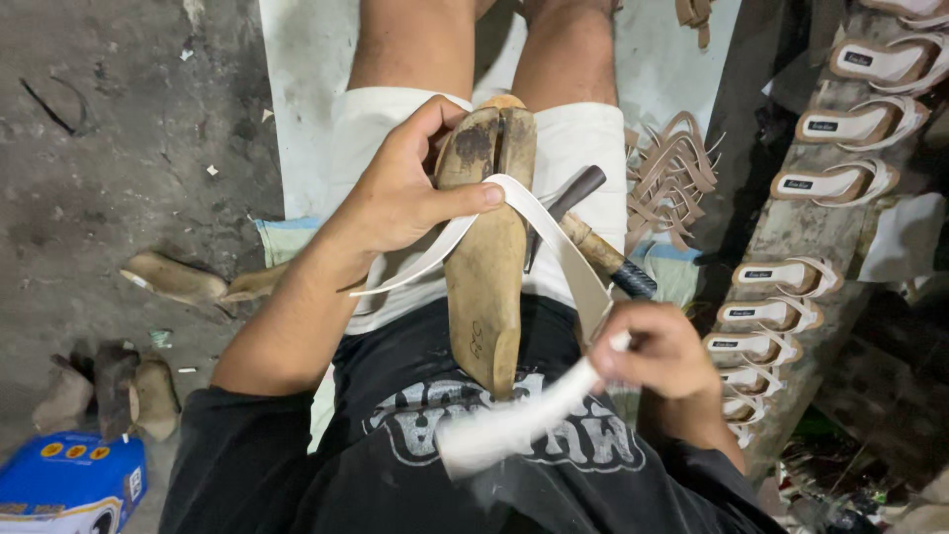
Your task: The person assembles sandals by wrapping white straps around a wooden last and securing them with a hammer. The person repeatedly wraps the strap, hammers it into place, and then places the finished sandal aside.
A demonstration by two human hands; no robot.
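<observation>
Fingers (465,196) of the left hand (395,198) curl around the toe end of a wooden shoe last (489,267) lying on the lap, thumb pressing a pale strap (534,213) flat against the wood. Closed tight, the right hand (657,356) at five o'clock pinches the strap's other end together with a blurred white tool (514,420) whose kind cannot be told. The strap loops over the last from nine o'clock to five.

Behind the last, toward two o'clock, a hammer (593,242) with a wooden handle rests across the thigh. Loose tan straps (672,173) are heaped just beyond it. At three o'clock a slanted board (791,227) carries rows of finished sandals (850,124). Spare lasts (178,280) lie on the floor at nine o'clock, and a blue box (69,480) sits at seven.
</observation>
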